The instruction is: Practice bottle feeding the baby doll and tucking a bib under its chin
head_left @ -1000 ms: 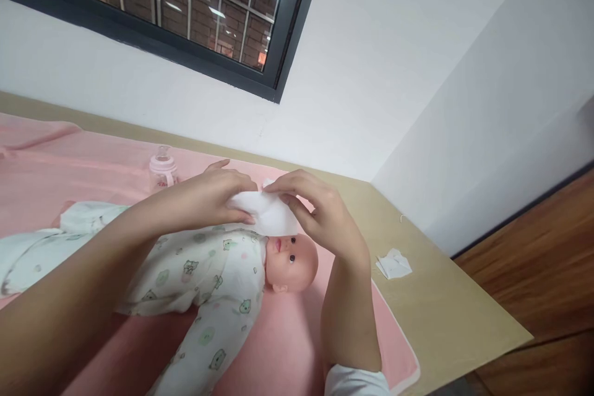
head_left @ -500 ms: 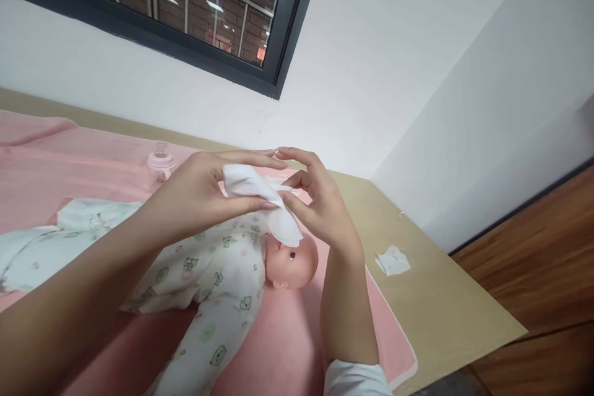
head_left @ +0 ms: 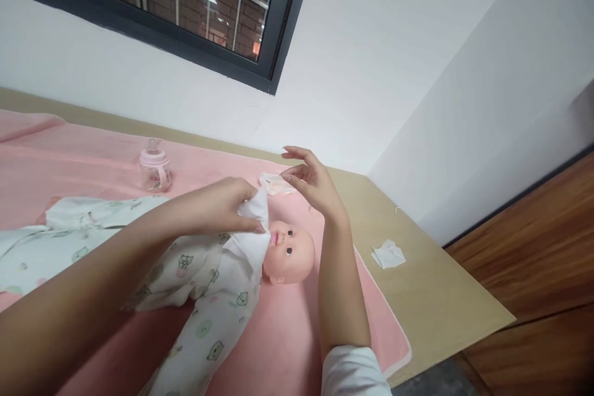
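My left hand pinches a white wipe between thumb and fingers, over the doll's chest and chin. The baby doll lies on its back, head to the right, in a white suit printed with green animals. My right hand is raised above and beyond the doll's head. Its fingers are curved and apart, with nothing between them. Behind the right fingertips, a clear and white wipe packet lies on the pink mat, partly covered by the hand.
A pink-topped baby bottle stands on the pink mat behind the doll. On the wooden tabletop, a crumpled white tissue lies to the right. White walls and a dark-framed window rise at the back.
My right hand has let go of the wipe and is apart from it. My left hand has moved left and down with the wipe, uncovering more of the doll's face.
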{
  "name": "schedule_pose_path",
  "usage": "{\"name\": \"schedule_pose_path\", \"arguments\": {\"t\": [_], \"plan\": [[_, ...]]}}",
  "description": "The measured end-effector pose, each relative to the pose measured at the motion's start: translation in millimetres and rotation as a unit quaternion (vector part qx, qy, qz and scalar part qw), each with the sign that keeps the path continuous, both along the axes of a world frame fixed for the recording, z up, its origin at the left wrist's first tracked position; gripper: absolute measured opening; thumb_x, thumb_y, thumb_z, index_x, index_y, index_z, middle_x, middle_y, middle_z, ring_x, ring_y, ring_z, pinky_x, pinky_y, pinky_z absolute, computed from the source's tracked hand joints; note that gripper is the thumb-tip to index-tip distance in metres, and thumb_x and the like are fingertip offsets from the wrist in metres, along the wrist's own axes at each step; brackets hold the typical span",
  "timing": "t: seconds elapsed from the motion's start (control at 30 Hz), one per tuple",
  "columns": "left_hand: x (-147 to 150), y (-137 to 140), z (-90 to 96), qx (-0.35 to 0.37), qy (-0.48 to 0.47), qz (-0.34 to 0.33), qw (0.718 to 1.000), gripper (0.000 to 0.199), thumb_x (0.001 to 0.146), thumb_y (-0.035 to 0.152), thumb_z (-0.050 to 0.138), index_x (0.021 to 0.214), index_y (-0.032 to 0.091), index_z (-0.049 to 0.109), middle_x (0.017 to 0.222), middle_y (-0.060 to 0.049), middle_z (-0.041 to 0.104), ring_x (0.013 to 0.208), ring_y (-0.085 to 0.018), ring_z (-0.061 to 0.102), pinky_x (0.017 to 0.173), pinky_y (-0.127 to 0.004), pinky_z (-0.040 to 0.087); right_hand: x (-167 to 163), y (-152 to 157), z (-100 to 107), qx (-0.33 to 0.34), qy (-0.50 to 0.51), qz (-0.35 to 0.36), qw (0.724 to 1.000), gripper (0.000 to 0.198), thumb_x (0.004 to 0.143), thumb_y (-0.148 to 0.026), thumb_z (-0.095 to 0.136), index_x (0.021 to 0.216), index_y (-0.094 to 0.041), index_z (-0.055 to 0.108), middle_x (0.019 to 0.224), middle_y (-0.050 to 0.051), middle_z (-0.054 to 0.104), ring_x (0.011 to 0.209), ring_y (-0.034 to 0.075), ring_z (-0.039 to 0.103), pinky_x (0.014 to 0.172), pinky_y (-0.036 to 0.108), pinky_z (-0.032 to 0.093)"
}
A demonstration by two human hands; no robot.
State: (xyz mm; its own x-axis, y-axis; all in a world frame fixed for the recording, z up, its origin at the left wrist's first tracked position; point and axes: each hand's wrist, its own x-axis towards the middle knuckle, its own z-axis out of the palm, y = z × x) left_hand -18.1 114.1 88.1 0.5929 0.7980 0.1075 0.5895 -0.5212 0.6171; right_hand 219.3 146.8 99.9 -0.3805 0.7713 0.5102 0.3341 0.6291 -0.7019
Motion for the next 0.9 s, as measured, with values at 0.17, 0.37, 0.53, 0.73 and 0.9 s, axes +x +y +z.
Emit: {"name": "schedule_pose_path", "arguments": {"t": [0.17,0.37,0.53,0.73,0.9], "plan": [[18.0,11.8,-22.6,-0.014,0.068,-0.020,0.997,0.040,0.075,0.056,0.066,0.071,0.020,0.048,0.076,-0.001,0.058,0.067,-0.020,0.057,0.060,-0.030,0.039,30.6,54.5,-46.0,-0.091,0.008,-0.026,0.996,0.041,0.079,-0.023,0.064,0.120,-0.022,0.063,0.120,0.008,0.068,0.089,0.014,0.065,0.090,0.034,0.055],[24.4,2.7,-17.1,-0.045,0.095,0.005,0.994,0.036,0.075,0.050,0.064,0.070,0.021,0.044,0.074,0.000,0.054,0.063,-0.018,0.051,0.054,-0.030,0.030,53.9,89.3,-107.7,-0.190,0.072,-0.098,0.974,0.035,0.067,-0.019,0.069,0.101,-0.019,0.067,0.100,0.005,0.072,0.084,0.014,0.064,0.090,0.035,0.053],[28.3,1.1,-18.3,-0.023,0.090,-0.003,0.996,0.032,0.075,0.042,0.062,0.066,0.021,0.041,0.069,0.001,0.049,0.059,-0.015,0.045,0.053,-0.030,0.026,56.7,90.2,-139.6,-0.278,0.118,-0.109,0.947,0.032,0.064,-0.013,0.069,0.095,-0.018,0.067,0.096,0.005,0.073,0.089,0.017,0.068,0.094,0.037,0.053],[33.3,-0.7,-21.9,-0.032,0.075,-0.007,0.997,0.036,0.071,0.043,0.066,0.063,0.020,0.039,0.067,0.000,0.047,0.058,-0.015,0.042,0.053,-0.029,0.025,57.9,86.4,-156.5,-0.294,0.156,-0.109,0.937,0.031,0.063,-0.011,0.071,0.093,-0.017,0.067,0.096,0.006,0.075,0.094,0.017,0.068,0.097,0.035,0.053],[36.3,-7.8,-15.1,-0.016,0.083,0.004,0.996,0.038,0.070,0.036,0.066,0.060,0.021,0.033,0.062,0.001,0.039,0.053,-0.014,0.038,0.052,-0.029,0.023,58.5,87.7,-157.6,-0.298,0.156,-0.109,0.935,0.029,0.063,-0.012,0.071,0.092,-0.017,0.068,0.095,0.006,0.075,0.095,0.017,0.067,0.099,0.036,0.052]]}}
